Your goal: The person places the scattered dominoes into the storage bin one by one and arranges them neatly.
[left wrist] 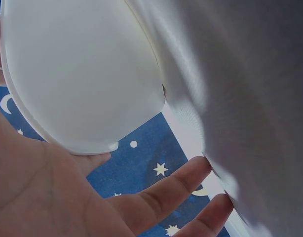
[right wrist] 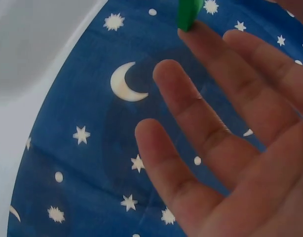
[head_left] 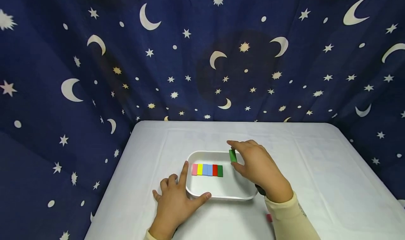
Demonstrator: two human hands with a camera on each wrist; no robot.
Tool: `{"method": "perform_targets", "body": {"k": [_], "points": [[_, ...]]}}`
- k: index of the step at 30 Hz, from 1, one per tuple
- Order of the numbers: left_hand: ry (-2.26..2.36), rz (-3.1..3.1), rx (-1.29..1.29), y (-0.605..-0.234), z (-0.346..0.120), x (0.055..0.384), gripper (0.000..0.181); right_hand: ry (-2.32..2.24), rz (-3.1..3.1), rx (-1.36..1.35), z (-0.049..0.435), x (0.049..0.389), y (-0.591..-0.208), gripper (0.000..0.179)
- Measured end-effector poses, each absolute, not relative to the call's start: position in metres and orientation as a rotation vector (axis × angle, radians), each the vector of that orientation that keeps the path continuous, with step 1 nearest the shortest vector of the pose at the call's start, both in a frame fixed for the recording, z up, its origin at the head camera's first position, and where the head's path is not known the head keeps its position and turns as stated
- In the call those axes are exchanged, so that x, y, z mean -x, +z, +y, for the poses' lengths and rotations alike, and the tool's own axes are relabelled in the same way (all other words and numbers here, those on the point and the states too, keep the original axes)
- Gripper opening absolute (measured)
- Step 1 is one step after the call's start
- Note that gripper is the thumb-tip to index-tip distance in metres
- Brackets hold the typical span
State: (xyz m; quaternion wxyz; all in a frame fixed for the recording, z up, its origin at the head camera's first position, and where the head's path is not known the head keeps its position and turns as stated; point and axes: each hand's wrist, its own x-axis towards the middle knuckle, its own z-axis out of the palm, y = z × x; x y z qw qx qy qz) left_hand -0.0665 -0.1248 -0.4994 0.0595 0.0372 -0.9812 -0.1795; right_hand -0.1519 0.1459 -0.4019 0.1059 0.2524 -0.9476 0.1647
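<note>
A white tray (head_left: 205, 189) with rounded corners stands on the table. In it lies a side-by-side row of flat coloured blocks: pink (head_left: 194, 169), yellow (head_left: 200, 169), two light blue (head_left: 207, 169), red (head_left: 215, 170) and dark green (head_left: 220, 171). My right hand (head_left: 257, 164) pinches a green block (head_left: 233, 155) between thumb and fingers, over the tray's far right part. The right wrist view shows this block's end at a fingertip. My left hand (head_left: 173, 201) spreads its fingers around the tray's near left corner, index finger along the left side, thumb at the front rim.
A small pink-red piece (head_left: 269, 218) lies on the white-covered table (head_left: 316, 162), partly hidden by the right sleeve (head_left: 289, 215). Behind and beside the table hangs a dark blue curtain (head_left: 190, 71) with moons and stars.
</note>
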Motion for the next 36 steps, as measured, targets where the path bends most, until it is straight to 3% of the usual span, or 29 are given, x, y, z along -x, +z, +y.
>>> {"method": "perform_targets", "body": {"k": [22, 36], "points": [[-0.565, -2.965, -0.109, -0.496, -0.123, 0.065, 0.126, 0.596, -2.506, -0.881, 0.115, 0.178, -0.432, 0.053], [-0.537, -2.967, -0.101, -0.497, -0.125, 0.066, 0.126, 0.616, -2.705, -0.896, 0.111, 0.182, -0.439, 0.055]]}}
